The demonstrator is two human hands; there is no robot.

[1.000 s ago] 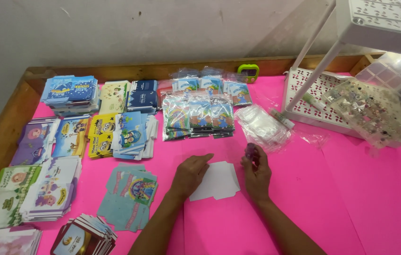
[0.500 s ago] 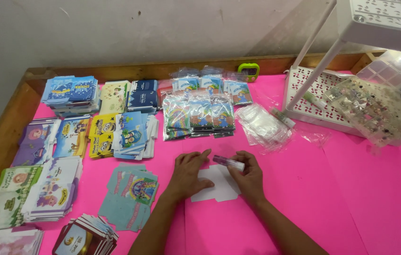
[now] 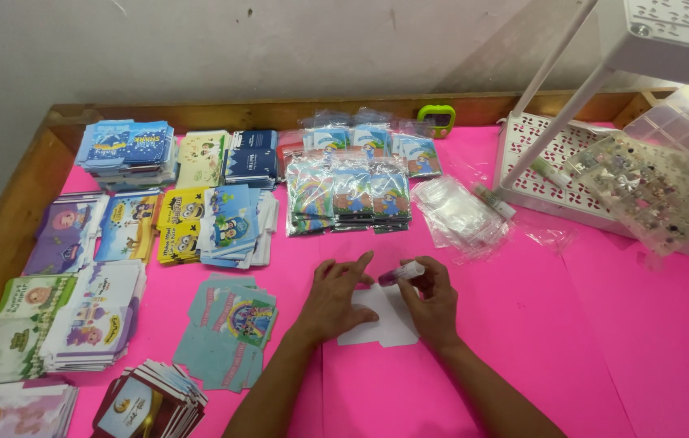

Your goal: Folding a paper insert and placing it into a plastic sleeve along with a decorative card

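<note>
White flat card blank [image 3: 385,323] lies at lower centre on the pink tabletop [image 3: 604,341]. Left hand [image 3: 336,296] now presses it, fingers spread; right hand [image 3: 432,302] has tipped its pinched glue stick [image 3: 401,272] from upright to level over the card.

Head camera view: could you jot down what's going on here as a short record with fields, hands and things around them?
left hand: left hand lies flat, fingers spread, pressing on the white flat card
right hand: right hand holds a small tube with a purple end in its grip, over the card
surface: pink table cover
nearby left: light blue printed cutouts
behind hands: clear plastic bags, packets with rainbow print
far right: white lattice rack
</note>
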